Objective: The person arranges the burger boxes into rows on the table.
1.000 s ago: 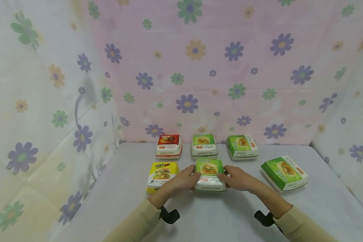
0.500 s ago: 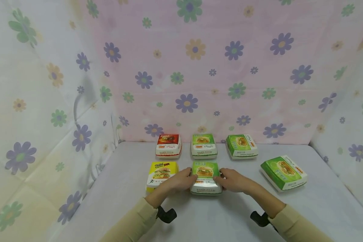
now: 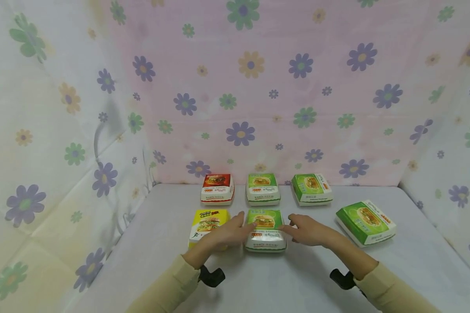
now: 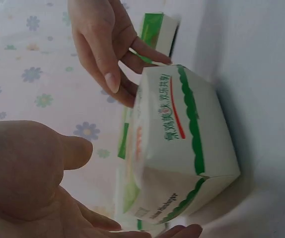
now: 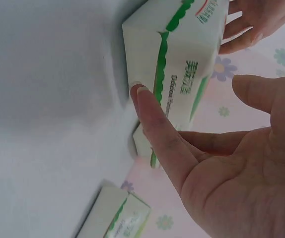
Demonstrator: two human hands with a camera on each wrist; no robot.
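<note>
A green-and-white burger box (image 3: 264,240) lies on the table, its lid closed and a burger printed on top. My left hand (image 3: 232,231) is at its left side with fingers spread, the thumb over the lid's edge. On the other side my right hand (image 3: 308,230) is also spread, thumb near the lid's right edge. In the left wrist view a gap shows between the left palm and the burger box (image 4: 182,129). The right wrist view has the right fingers (image 5: 157,129) straight along the box's side; whether they touch it, I cannot tell.
Left of this box lies a yellow burger box (image 3: 209,219), partly behind my left hand. A red one (image 3: 217,189) and two green ones (image 3: 263,189) (image 3: 311,189) line the back by the flowered cloth. Another green box (image 3: 366,222) sits angled at the right.
The middle green box has moved slightly left and toward me. Both hands have loosened from its sides, the right one drawing a little to the right.
</note>
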